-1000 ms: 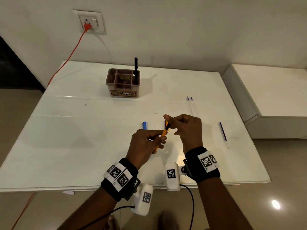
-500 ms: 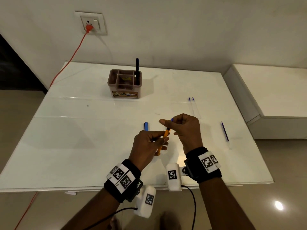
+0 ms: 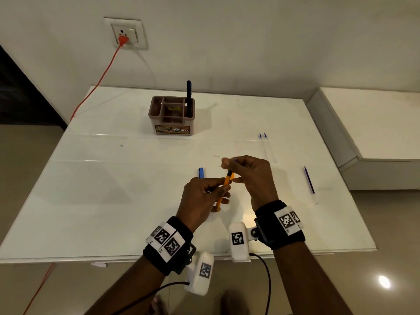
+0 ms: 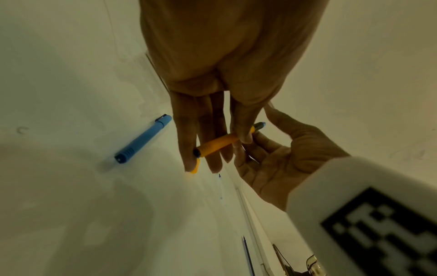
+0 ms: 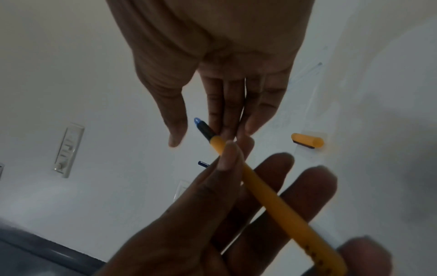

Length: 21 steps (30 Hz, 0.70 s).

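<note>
My left hand (image 3: 221, 188) grips an orange pen (image 3: 223, 189) by its barrel, tilted up and to the right above the white table (image 3: 113, 201). The barrel (image 5: 272, 205) runs between the left thumb and fingers. The pen's black front section and blue tip (image 5: 196, 121) sit inside my right hand (image 3: 229, 162). Its straight fingers (image 5: 224, 115) lie against the black section, and its thumb (image 5: 175, 130) stands a little off. The orange cap (image 5: 307, 141) lies on the table under the hands. A blue pen (image 3: 201, 172) lies just left of them.
A brown pen holder (image 3: 172, 114) with one dark pen (image 3: 188, 94) stands at the back. Two clear refills (image 3: 262, 135) and a blue refill (image 3: 309, 180) lie to the right. An orange cord (image 3: 100, 78) runs from the wall socket (image 3: 125, 34). A white ledge (image 3: 375, 123) adjoins the table's right side.
The right hand has risen slightly and no longer pinches the black front section; the blue tip now shows at its fingers. The left hand still holds the barrel.
</note>
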Motion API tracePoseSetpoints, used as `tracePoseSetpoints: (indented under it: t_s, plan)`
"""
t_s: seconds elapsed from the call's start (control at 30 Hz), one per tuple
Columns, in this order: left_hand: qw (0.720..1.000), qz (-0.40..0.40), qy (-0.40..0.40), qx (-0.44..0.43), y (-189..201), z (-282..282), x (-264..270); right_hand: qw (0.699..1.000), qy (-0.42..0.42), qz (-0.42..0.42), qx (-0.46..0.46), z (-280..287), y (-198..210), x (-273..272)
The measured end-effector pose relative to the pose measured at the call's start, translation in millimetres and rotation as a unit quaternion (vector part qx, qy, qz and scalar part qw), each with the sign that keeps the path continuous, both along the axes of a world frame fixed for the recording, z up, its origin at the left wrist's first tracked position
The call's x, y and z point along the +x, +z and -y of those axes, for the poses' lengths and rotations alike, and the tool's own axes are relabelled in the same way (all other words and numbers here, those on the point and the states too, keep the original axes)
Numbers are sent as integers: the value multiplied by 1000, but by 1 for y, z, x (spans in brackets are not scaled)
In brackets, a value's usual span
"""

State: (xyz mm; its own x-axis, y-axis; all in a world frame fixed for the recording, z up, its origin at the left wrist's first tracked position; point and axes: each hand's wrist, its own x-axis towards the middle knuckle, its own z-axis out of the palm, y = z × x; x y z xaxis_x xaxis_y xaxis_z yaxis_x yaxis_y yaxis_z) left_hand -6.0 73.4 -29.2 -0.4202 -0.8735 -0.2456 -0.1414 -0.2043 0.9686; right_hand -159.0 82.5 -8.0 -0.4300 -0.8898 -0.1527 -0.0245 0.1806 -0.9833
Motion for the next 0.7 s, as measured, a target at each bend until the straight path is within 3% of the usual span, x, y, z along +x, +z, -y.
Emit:
tracePoseSetpoints:
  t_s: [0.17, 0.5, 0.6, 0.7]
  plan:
    - [1000, 1, 9, -2, -2, 5, 4, 999, 44, 5, -16, -3, 0, 1]
    - [1000, -9, 4, 7, -5, 7, 4, 999, 32, -9, 4, -1, 3, 1]
    - [999, -20, 37, 16, -4, 10, 6, 999, -22, -17, 35, 6, 12, -19]
    - [997, -32, 65, 22, -3, 15, 12, 988, -65, -83, 109, 26, 4, -41]
